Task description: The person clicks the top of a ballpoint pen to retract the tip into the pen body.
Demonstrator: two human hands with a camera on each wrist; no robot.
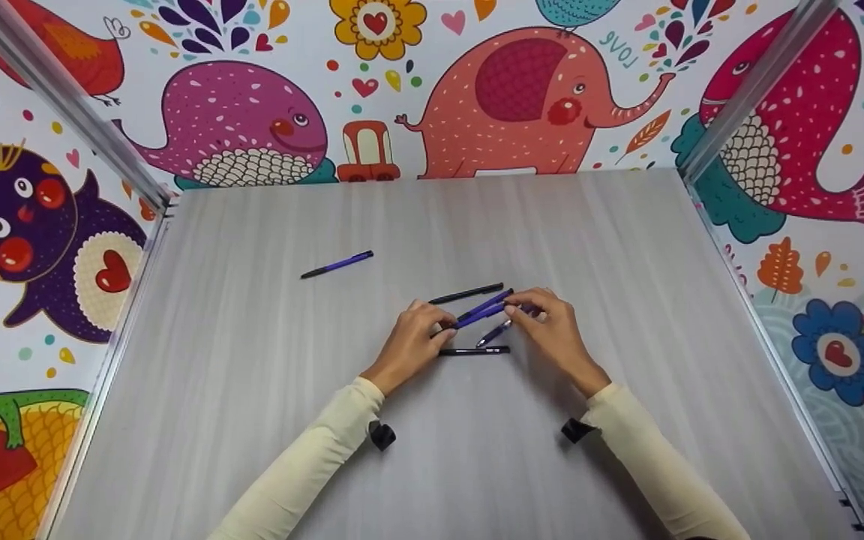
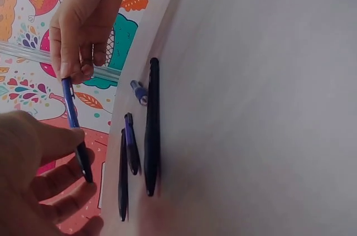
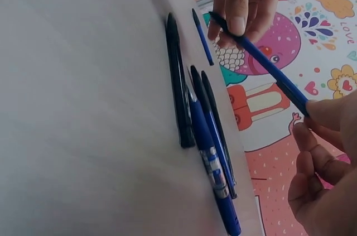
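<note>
Both hands hold one blue pen (image 2: 71,107) with a black grip, raised above the table. My left hand (image 1: 411,341) pinches its dark grip end between thumb and fingers. The clip end is between the thumb and fingers of my right hand (image 1: 552,330). Beneath and around it, several pens lie on the table: a black pen (image 1: 475,351) on the near side, another black pen (image 1: 468,293) on the far side, a second blue pen (image 3: 211,119), and a thicker blue pen with a silver patterned band (image 3: 215,170). In the head view, my right fingers partly hide the thicker pen.
Another blue pen (image 1: 338,265) with a dark tip lies apart, toward the far left of the grey wood-look table (image 1: 252,375). Printed panels with cartoon animals (image 1: 522,105) stand along the back and sides, with metal rails (image 1: 72,105) at the corners.
</note>
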